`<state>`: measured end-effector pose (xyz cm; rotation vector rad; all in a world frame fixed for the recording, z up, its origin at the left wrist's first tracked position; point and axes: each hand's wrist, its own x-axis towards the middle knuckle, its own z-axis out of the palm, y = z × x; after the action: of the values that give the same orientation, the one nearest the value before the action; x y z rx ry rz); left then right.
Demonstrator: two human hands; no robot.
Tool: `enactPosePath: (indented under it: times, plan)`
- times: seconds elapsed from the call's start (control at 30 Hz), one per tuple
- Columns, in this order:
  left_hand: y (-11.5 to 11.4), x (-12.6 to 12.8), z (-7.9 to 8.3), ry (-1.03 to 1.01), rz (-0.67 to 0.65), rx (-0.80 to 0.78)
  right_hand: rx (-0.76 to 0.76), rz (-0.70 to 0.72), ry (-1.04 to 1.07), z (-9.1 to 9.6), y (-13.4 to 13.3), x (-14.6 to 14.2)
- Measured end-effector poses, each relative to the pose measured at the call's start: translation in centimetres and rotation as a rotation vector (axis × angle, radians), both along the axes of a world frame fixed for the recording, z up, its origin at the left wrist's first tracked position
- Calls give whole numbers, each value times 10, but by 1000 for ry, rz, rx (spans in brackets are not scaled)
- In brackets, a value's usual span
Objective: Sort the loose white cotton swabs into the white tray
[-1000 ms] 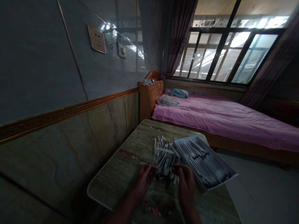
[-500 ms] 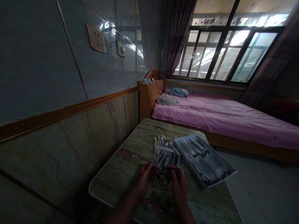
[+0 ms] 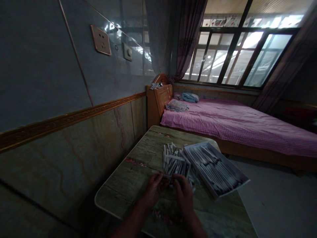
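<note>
My left hand [image 3: 154,187] and my right hand [image 3: 183,191] meet over the near part of the table. Between their fingertips lies a slim white pen [image 3: 167,176], pinched at its left end by the left hand and at its right end by the right. Dim light hides its finer details. Just beyond the fingers is a loose pile of white pen-like pieces [image 3: 173,158], pointing in many directions. To the right, a shallow open box [image 3: 215,195] holds rows of white pens with dark ends [image 3: 213,168].
The wood-patterned table [image 3: 119,185] has rounded corners and stands close to the tiled wall [image 3: 109,138]. Past it is a bed [image 3: 223,122] with a pink checked cover. The box's right corner overhangs the table edge above the floor [image 3: 267,191].
My right hand has moved left, closing the gap to my left hand, and the pieces they held apart now meet in one line. The left hand has barely shifted.
</note>
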<state>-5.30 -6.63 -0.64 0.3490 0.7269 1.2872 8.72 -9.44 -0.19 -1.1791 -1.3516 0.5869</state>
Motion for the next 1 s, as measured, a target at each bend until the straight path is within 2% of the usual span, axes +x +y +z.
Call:
enactPosePath:
  times: [0.2,0.3,0.5,0.67,0.77,0.93,1.0]
  plan:
    - [7,-11,-1,-132,101,-146,-47,-90,-222,-6,2,34]
    - [8,-12,-1,-153,90,-181,-88,-52,-413,-8,-10,48]
    - [4,-5,-3,-64,12,-14,-248,-37,-856,-5,-21,39]
    - [1,-2,-7,3,-8,21,-325,16,-1039,4,-15,29]
    - [1,-1,-7,6,-8,9,-326,4,-941,1,-13,30]
    - [0,0,-5,14,-13,14,-160,-13,-388,-7,-9,31]
    - [0,1,-5,18,-12,14,-139,-23,-209,-7,-6,28]
